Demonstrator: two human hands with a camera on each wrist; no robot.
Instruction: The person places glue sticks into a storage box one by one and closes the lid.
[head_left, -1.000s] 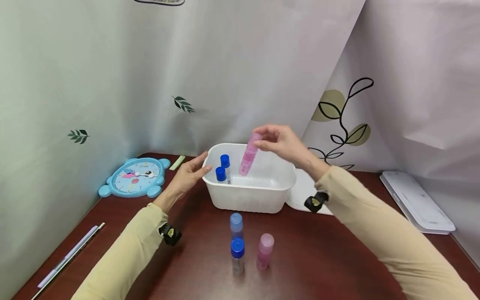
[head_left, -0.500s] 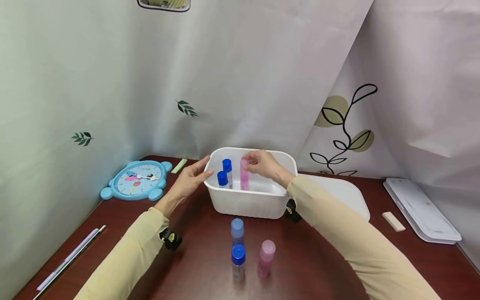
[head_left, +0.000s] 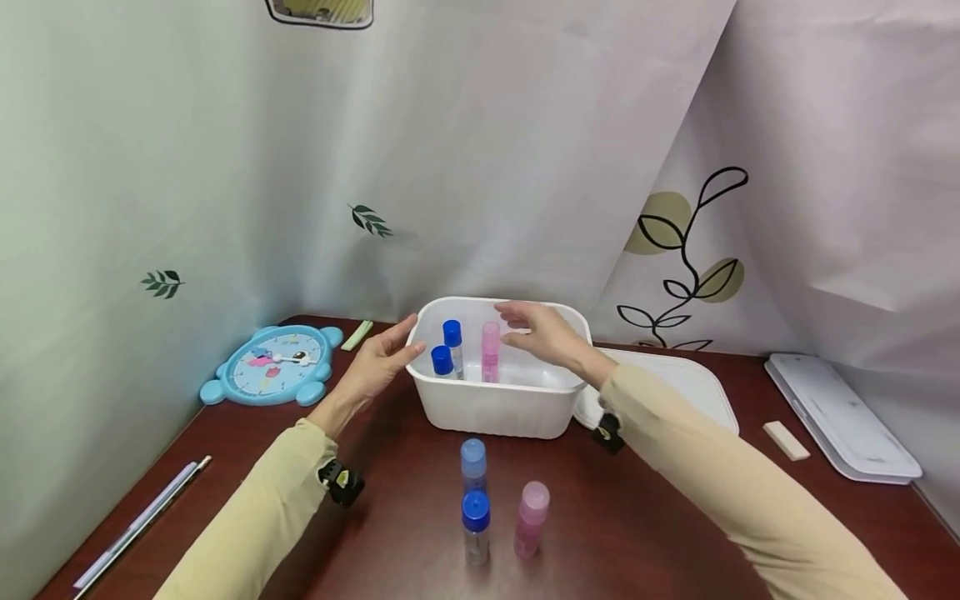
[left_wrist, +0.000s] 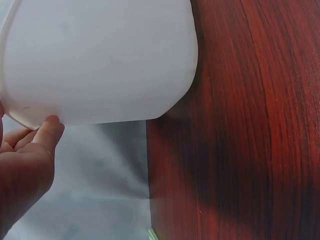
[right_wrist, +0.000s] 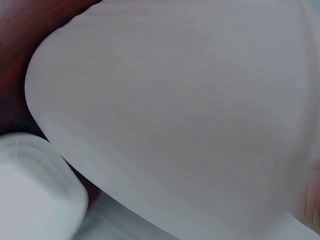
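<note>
My left hand (head_left: 377, 364) holds the rim of a white plastic bin (head_left: 495, 408) at its left end; the left wrist view shows the fingers (left_wrist: 49, 131) at the rim's corner. A slim pink capped bottle (head_left: 491, 354) stands upright inside the bin. To its left stand two clear bottles with dark blue caps, a rear one (head_left: 452, 335) and a front one (head_left: 442, 362). My right hand (head_left: 546, 333) hovers over the bin's right part, thumb and fingers spread apart, just right of the pink bottle. In the right wrist view the bin wall fills most of the frame.
In front of the bin stand a light blue bottle (head_left: 473, 467), a dark-blue-capped bottle (head_left: 476, 525) and another pink bottle (head_left: 531, 518). A white lid (head_left: 675, 383) lies behind my right forearm. Further out are a toy clock (head_left: 273, 367), pens (head_left: 142, 525), an eraser (head_left: 786, 440) and a white case (head_left: 840, 417).
My right hand has lowered the pink bottle into the bin, stood it upright and let go, then drawn slightly right. The left hand has stayed at the rim.
</note>
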